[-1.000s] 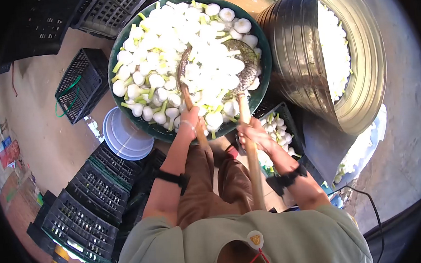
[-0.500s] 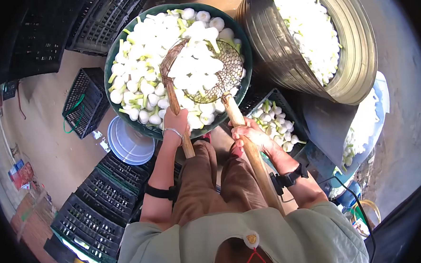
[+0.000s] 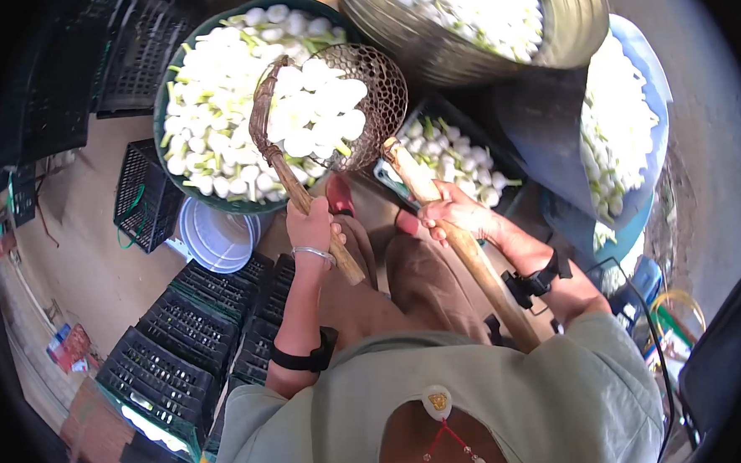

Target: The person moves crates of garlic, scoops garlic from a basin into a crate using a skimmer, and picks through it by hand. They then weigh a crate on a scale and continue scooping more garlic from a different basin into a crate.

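My left hand [image 3: 310, 226] is wrapped round a short wooden handle [image 3: 288, 179] bound to the rim of a net scoop [image 3: 373, 87]. White bulbs with green stems [image 3: 318, 104] lie in the scoop's mesh. A long thick wooden pole [image 3: 481, 268] is in my right hand [image 3: 452, 213], its front end close to the scoop's near rim. The scoop is over the right part of a large round green tub [image 3: 164, 133] full of the same bulbs, and its mesh extends past the tub's right edge.
A black crate [image 3: 515, 194] of bulbs stands right of the tub. Beyond are a large metal drum [image 3: 581, 19] and a blue container [image 3: 660, 74], both with bulbs. At left are an empty black crate [image 3: 138, 197], a white bucket [image 3: 218, 235] and stacked dark crates [image 3: 156, 377].
The loaded scoop has shifted toward the tub's right edge, its mesh now reaching past it. Both hands still hold the wood. The view has also moved, with more of the blue container showing.
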A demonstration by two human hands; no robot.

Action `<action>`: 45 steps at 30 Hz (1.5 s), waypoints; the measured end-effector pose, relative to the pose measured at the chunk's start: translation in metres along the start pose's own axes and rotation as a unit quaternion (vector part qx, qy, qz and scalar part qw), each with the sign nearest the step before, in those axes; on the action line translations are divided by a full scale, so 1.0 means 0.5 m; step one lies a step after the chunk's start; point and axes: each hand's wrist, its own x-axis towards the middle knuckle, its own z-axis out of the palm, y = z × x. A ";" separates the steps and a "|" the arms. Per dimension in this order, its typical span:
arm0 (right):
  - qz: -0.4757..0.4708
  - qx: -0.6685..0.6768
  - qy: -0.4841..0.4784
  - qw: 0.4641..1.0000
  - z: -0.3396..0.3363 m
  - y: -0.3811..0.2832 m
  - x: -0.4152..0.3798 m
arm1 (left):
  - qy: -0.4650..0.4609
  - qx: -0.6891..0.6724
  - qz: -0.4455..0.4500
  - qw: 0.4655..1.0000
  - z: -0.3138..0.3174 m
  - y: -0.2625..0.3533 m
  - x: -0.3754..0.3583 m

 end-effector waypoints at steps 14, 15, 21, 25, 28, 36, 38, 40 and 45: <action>0.008 -0.511 0.385 0.769 -0.263 0.321 -0.224 | -0.101 0.095 -0.033 0.990 0.174 -0.307 -0.012; 0.003 -0.540 0.409 0.736 -0.276 0.335 -0.212 | -0.106 0.103 -0.028 0.989 0.169 -0.302 -0.011; -0.108 -0.453 0.436 0.770 -0.264 0.331 -0.238 | -0.114 0.041 0.036 0.992 0.069 -0.252 -0.030; -0.163 -0.380 0.377 0.829 -0.195 0.257 -0.228 | -0.002 -0.023 0.092 0.996 -0.005 -0.195 -0.025; -0.175 -0.388 0.330 0.842 -0.122 0.162 -0.141 | 0.084 -0.076 0.054 0.992 -0.042 -0.137 0.014; -0.103 -0.584 0.327 0.736 0.045 -0.057 0.298 | 0.100 -0.203 -0.092 0.970 -0.023 -0.120 0.264; -0.083 -0.578 0.312 0.749 0.081 -0.088 0.378 | 0.091 -0.240 -0.146 0.955 -0.007 -0.082 0.312; -0.078 -0.557 0.329 0.759 0.075 -0.094 0.417 | 0.013 -0.290 -0.192 0.938 -0.023 -0.066 0.357; -0.124 -0.346 0.280 0.887 0.012 -0.075 0.334 | -0.162 -0.444 -0.256 0.844 -0.121 -0.067 0.358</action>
